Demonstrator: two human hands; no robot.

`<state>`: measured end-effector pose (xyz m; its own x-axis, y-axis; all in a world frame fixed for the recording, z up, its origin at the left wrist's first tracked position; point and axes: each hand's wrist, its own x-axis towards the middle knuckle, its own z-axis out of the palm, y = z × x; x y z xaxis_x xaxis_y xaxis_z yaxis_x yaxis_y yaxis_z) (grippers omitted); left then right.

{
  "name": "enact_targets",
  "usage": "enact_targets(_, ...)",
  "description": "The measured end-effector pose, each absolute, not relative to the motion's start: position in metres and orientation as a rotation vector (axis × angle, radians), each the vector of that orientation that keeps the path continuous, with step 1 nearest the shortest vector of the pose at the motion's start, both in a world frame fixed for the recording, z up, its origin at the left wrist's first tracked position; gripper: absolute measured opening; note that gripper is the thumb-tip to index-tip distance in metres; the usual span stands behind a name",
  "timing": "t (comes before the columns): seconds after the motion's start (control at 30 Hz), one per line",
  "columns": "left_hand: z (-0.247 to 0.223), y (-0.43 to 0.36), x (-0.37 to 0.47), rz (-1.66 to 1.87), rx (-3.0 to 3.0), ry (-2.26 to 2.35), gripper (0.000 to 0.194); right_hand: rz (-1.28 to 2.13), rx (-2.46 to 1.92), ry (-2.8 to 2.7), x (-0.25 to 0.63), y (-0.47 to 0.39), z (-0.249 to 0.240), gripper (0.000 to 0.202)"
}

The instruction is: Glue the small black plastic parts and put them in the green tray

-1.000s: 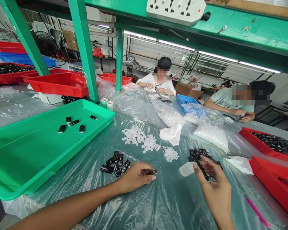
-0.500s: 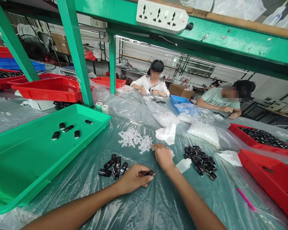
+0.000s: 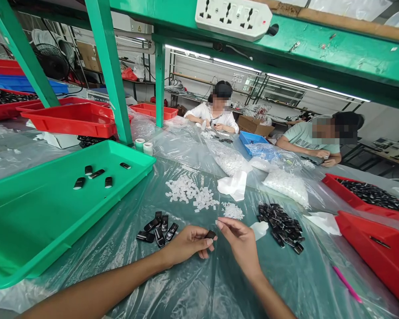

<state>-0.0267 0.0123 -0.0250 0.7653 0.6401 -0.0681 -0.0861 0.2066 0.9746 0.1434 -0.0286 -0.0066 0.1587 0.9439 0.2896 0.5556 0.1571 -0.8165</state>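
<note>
"Hands, in the head view: how do they stand?"

"The left hand (image 3: 186,246) has its thumb and fingers clamped on a black part (image 3: 210,235), above the near middle of the table (image 3: 226,288). The right hand (image 3: 242,243) is just beside it, thumb and forefinger tips together; anything between them is too small to tell."

"And around them?"

"White bits (image 3: 204,199) lie in heaps beyond the hands. A loose cluster (image 3: 159,231) of black parts lies left of the left hand, a bigger pile (image 3: 281,223) to the right. Between the right hand and that pile is a bottle (image 3: 261,229), partly hidden."

"Farther out?"

"A green tray (image 3: 49,217) with five black parts, left. Red trays (image 3: 379,257), right. Two people (image 3: 216,117) sit at the far side."
</note>
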Motion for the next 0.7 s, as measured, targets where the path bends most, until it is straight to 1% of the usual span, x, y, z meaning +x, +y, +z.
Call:
enact_targets(0.17, -0.026, 0.014, -0.026, 0.537, 1.333, 0.478, 0.036, 0.716, -1.361, -1.318, 0.134, -0.045, -0.015, 0.015)
enact_targets(0.27, -0.027, 0.015, -0.026, 0.541, 1.365, 0.473, 0.036, 0.734, -1.315, -1.276, 0.132, -0.046, -0.019, 0.011)
enact_targets(0.37, -0.027, 0.015, -0.027, 0.538, 1.394, 0.473, 0.038, 0.763, -1.275, -1.221, 0.13, -0.046, -0.022, 0.011)
enact_targets(0.6, -0.018, 0.014, -0.028, 0.541, 1.43, 0.414, 0.04, 0.935, -1.201, -1.103, 0.125, -0.053, -0.028, 0.02)
enact_targets(0.7, -0.014, 0.014, -0.03, 0.546, 1.436, 0.408, 0.04, 0.924, -1.213, -1.113, 0.12, -0.056, -0.03, 0.021)
